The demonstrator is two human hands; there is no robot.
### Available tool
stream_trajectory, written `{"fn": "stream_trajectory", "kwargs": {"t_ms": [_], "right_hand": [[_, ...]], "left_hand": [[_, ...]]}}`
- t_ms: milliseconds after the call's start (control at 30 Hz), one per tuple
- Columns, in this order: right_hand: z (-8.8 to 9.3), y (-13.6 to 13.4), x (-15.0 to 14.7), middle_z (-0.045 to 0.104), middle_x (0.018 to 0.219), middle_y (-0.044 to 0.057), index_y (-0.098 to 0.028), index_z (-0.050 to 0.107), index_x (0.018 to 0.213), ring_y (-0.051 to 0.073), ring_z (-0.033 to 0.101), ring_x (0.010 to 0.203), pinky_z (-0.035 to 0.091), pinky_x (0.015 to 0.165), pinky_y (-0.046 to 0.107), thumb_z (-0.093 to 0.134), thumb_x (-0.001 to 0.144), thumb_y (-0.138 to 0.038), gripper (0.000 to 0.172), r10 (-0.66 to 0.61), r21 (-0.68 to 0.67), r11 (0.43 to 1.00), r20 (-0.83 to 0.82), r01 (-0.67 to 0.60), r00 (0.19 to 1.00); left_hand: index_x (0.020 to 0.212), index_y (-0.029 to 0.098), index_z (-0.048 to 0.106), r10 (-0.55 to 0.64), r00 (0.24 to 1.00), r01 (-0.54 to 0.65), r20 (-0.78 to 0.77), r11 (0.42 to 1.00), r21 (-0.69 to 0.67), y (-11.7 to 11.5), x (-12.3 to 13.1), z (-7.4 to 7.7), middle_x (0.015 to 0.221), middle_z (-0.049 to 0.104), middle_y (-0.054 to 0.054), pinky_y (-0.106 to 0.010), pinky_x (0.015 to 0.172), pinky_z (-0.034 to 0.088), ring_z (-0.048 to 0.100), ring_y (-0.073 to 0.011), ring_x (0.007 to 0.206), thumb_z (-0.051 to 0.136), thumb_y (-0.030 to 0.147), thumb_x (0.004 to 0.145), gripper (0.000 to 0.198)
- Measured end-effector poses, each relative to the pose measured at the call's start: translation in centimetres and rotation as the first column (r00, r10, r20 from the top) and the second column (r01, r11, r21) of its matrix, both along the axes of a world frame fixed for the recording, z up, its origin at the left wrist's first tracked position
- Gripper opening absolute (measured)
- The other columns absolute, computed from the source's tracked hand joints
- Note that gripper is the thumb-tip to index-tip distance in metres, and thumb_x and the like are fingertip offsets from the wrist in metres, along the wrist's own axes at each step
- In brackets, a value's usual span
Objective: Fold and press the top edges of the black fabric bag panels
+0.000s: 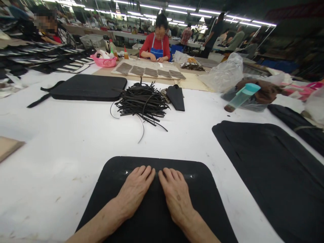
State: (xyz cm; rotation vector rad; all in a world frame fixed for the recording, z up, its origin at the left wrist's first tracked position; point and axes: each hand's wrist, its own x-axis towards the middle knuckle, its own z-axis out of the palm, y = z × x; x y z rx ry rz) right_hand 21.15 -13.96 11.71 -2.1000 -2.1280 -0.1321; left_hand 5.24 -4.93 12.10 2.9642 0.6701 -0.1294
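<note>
In front of me a black panel with rounded corners (152,216) lies flat on the white tabletop (63,141). Two small white triangular marks show near its far edge, one on each side. My left hand (136,189) rests palm down on the panel, its fingers stretched toward that edge. Beside it, my right hand (176,192) lies in the same way, with a narrow gap between the two. Both hands press on the surface and grip nothing; the material under the palms is hidden.
Beyond the panel sits a pile of black strips (144,101) beside a stack of black panels (88,87). Larger black sheets (273,168) lie at right, near a bottle with a turquoise lid (241,98). A co-worker in a blue apron (157,50) sits across the table.
</note>
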Motion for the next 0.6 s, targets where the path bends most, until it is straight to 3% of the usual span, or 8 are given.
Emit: {"fn": "stream_trajectory", "kwargs": {"t_ms": [167, 433, 600], "right_hand": [[-1.4, -0.6, 0.3, 0.056, 0.112, 0.010, -0.013, 0.051, 0.120, 0.025, 0.047, 0.103, 0.038, 0.090, 0.039, 0.051, 0.078, -0.004, 0.043, -0.026, -0.032, 0.999, 0.042, 0.028, 0.999], [-0.9, -0.5, 0.3, 0.058, 0.105, 0.008, -0.018, 0.053, 0.118, 0.026, 0.050, 0.094, 0.041, 0.085, 0.042, 0.053, 0.078, -0.007, 0.042, -0.082, -0.058, 0.994, 0.086, 0.087, 0.993], [-1.2, -2.0, 2.0, 0.057, 0.110, 0.009, -0.013, 0.052, 0.119, 0.024, 0.048, 0.099, 0.040, 0.089, 0.038, 0.051, 0.078, -0.005, 0.042, -0.083, -0.012, 0.996, 0.089, 0.085, 0.993]], "left_hand": [[0.128, 0.009, 0.040, -0.008, 0.999, 0.010, -0.036, 0.999, 0.033, -0.1, 0.6, -0.1, 0.126, 0.047, -0.014, -0.041, 0.095, 0.039, 0.044, -0.0273, 0.110, 0.040, 0.006, 0.076, 0.052], [0.132, 0.023, 0.036, 0.051, 0.997, -0.039, -0.056, 0.979, 0.199, -0.9, 2.6, 0.0, 0.115, 0.051, -0.012, -0.041, 0.077, 0.047, 0.052, -0.0286, 0.095, 0.038, 0.001, 0.075, 0.062], [0.129, 0.018, 0.043, 0.002, 0.999, 0.008, -0.041, 0.975, 0.221, -0.4, 1.1, -0.7, 0.118, 0.053, -0.012, -0.041, 0.085, 0.047, 0.051, -0.0275, 0.102, 0.035, -0.006, 0.072, 0.062]]}}
